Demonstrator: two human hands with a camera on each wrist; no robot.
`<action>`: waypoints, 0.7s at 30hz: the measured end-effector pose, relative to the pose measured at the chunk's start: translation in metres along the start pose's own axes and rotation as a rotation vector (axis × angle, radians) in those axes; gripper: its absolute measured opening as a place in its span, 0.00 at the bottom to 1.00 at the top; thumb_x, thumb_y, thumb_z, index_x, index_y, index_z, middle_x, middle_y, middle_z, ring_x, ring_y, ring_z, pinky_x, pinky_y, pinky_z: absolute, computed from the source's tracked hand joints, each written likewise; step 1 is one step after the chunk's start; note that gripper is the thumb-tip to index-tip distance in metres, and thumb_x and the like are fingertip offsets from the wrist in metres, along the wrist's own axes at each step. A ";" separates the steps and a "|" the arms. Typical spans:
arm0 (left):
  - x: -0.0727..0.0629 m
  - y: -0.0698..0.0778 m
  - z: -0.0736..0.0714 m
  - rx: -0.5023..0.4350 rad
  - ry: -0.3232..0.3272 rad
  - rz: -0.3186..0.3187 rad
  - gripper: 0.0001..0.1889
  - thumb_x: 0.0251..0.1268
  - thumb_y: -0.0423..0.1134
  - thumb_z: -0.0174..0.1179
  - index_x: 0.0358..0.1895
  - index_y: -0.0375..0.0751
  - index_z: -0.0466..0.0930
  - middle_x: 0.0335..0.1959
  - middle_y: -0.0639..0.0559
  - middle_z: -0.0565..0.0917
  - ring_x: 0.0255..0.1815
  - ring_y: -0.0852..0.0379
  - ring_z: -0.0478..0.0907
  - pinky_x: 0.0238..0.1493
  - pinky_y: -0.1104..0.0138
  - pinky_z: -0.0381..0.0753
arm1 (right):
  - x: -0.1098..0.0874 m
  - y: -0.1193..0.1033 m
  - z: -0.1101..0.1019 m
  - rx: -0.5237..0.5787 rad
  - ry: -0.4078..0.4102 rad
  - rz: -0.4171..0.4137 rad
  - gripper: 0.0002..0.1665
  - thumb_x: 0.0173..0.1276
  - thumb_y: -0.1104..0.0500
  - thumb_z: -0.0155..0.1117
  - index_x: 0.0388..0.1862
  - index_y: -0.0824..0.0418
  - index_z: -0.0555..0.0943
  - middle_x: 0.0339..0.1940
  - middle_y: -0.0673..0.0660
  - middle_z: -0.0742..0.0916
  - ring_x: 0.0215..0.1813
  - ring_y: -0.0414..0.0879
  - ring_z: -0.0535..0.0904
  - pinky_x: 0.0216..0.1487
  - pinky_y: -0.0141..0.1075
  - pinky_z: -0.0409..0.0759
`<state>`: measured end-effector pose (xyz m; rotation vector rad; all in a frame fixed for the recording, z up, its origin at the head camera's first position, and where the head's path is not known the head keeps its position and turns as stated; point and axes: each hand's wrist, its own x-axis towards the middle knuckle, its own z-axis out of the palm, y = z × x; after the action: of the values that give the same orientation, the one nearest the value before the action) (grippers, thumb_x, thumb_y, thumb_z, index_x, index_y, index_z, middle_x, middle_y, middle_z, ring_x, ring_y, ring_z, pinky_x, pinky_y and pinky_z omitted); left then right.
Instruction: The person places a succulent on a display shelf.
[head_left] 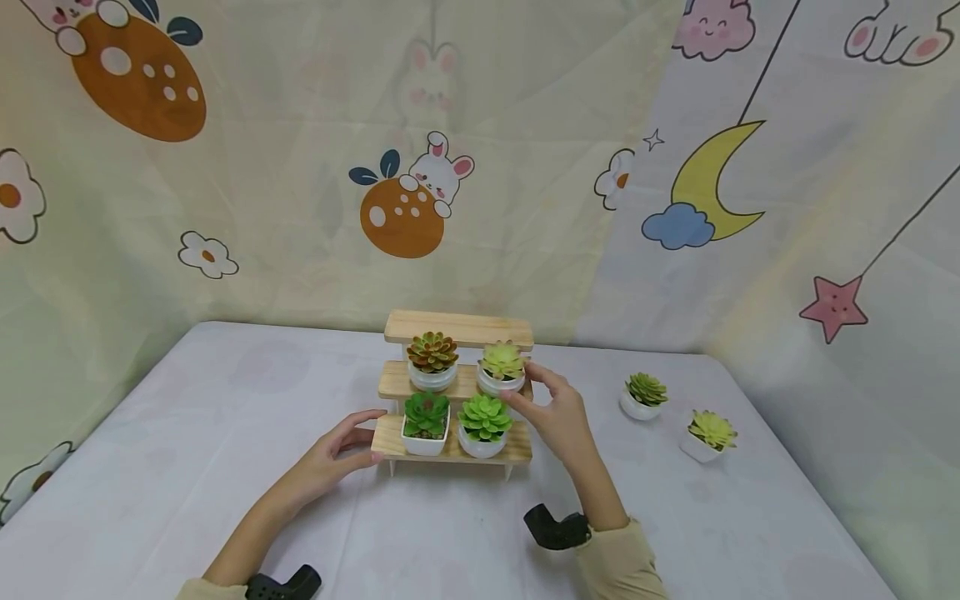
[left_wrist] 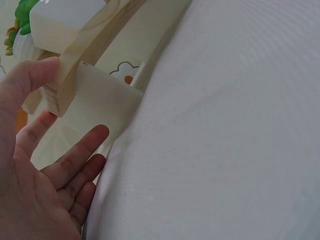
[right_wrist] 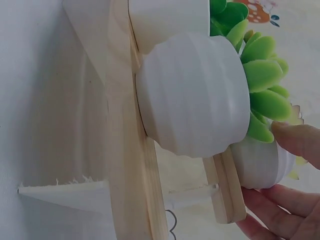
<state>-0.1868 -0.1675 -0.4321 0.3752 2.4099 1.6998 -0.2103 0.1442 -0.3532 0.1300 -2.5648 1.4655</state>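
A three-tier wooden stand (head_left: 459,328) holds four small potted succulents. My left hand (head_left: 339,450) is at the left end of the bottom board (left_wrist: 62,90), thumb and index finger pinching its end, the other fingers loosely spread beside it. My right hand (head_left: 553,412) holds a yellow-green succulent in a round white pot (right_wrist: 257,162) between thumb and fingers, at the right of the middle board. Left of it sits a reddish-brown succulent (head_left: 432,353). On the bottom board are a dark green succulent in a square pot (head_left: 425,423) and a bright green one in a ribbed round pot (right_wrist: 195,95).
Two more potted succulents stand on the white-covered table (head_left: 225,400) to the right: a dark green one (head_left: 643,395) and a yellow-green one (head_left: 708,435). A printed cloth backdrop (head_left: 300,167) hangs behind the table and along its sides.
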 end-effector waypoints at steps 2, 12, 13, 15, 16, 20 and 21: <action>0.000 0.000 0.000 0.006 -0.006 0.014 0.31 0.61 0.44 0.61 0.67 0.50 0.61 0.55 0.42 0.77 0.59 0.46 0.72 0.58 0.47 0.65 | 0.000 0.000 0.001 0.007 -0.001 -0.008 0.38 0.54 0.50 0.71 0.62 0.62 0.72 0.59 0.61 0.78 0.68 0.55 0.65 0.66 0.57 0.58; 0.000 0.000 0.001 -0.014 0.003 -0.032 0.30 0.60 0.45 0.61 0.66 0.55 0.62 0.55 0.44 0.77 0.59 0.47 0.71 0.59 0.49 0.66 | -0.002 -0.002 0.009 0.029 0.050 -0.056 0.33 0.56 0.50 0.71 0.59 0.61 0.74 0.57 0.60 0.81 0.63 0.53 0.72 0.64 0.54 0.64; 0.000 0.000 0.001 -0.014 0.003 -0.033 0.30 0.60 0.45 0.61 0.66 0.55 0.62 0.55 0.44 0.77 0.59 0.47 0.71 0.59 0.49 0.66 | -0.002 -0.002 0.010 0.032 0.054 -0.059 0.32 0.56 0.50 0.70 0.58 0.61 0.74 0.56 0.59 0.81 0.62 0.53 0.73 0.64 0.53 0.64; 0.000 0.000 0.001 -0.010 0.002 -0.034 0.30 0.61 0.46 0.61 0.67 0.54 0.62 0.55 0.44 0.77 0.59 0.47 0.71 0.59 0.49 0.66 | -0.002 -0.003 0.011 0.043 0.061 -0.065 0.31 0.56 0.50 0.70 0.57 0.60 0.74 0.55 0.58 0.82 0.61 0.52 0.74 0.63 0.53 0.65; 0.000 0.000 0.001 -0.009 0.000 -0.035 0.30 0.61 0.46 0.61 0.67 0.55 0.62 0.55 0.44 0.77 0.59 0.47 0.71 0.58 0.49 0.66 | -0.003 -0.003 0.011 0.045 0.063 -0.067 0.31 0.56 0.50 0.70 0.56 0.60 0.75 0.55 0.58 0.82 0.61 0.52 0.74 0.63 0.52 0.65; -0.001 0.000 0.001 -0.006 0.001 -0.038 0.30 0.61 0.46 0.61 0.66 0.55 0.62 0.55 0.44 0.77 0.59 0.48 0.71 0.58 0.48 0.66 | -0.003 -0.004 0.012 0.044 0.059 -0.062 0.30 0.57 0.50 0.70 0.56 0.59 0.75 0.56 0.57 0.81 0.62 0.52 0.73 0.64 0.51 0.65; -0.001 0.001 0.001 -0.008 0.001 -0.040 0.30 0.61 0.46 0.61 0.66 0.55 0.62 0.55 0.44 0.77 0.59 0.47 0.71 0.59 0.48 0.66 | -0.004 -0.004 0.012 0.045 0.057 -0.057 0.30 0.57 0.50 0.69 0.56 0.59 0.75 0.56 0.57 0.81 0.62 0.51 0.72 0.64 0.51 0.65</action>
<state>-0.1856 -0.1670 -0.4319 0.3229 2.3945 1.6924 -0.2076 0.1315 -0.3565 0.1643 -2.4632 1.4850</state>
